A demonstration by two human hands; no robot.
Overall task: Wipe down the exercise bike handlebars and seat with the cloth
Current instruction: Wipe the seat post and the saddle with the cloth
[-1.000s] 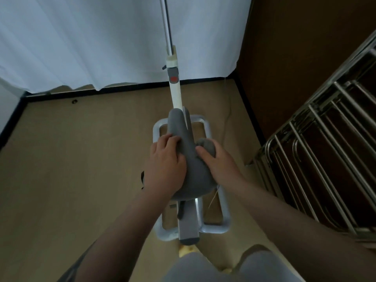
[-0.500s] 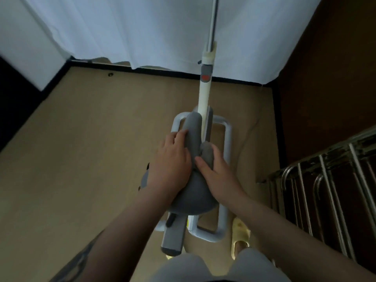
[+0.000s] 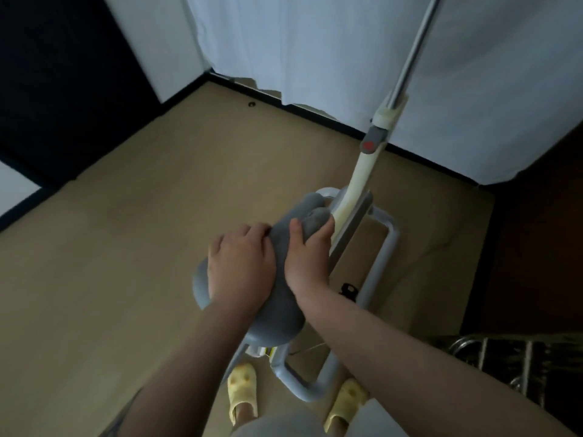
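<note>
Left hand (image 3: 241, 268) lies flat on the padded grey bike seat (image 3: 274, 310); right hand (image 3: 307, 258) grips a bunched grey cloth (image 3: 312, 217). Best to steady the seat and wipe in firm overlapping strokes.

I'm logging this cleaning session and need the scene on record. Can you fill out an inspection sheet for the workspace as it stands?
Surface: tan floor, bare around the bike.
Job's things: grey seat under both hands; grey cloth bunched at the seat's narrow front end; handlebars not in view.
Clutter: nothing seen loose on the floor.
Grippers: left hand flat on the seat; right hand closed on the cloth.
Cables: thin cord below the seat, ends hidden.
Surroundings: white curtain, cream post, grey base frame, metal rack at right, yellow slippers.
</note>
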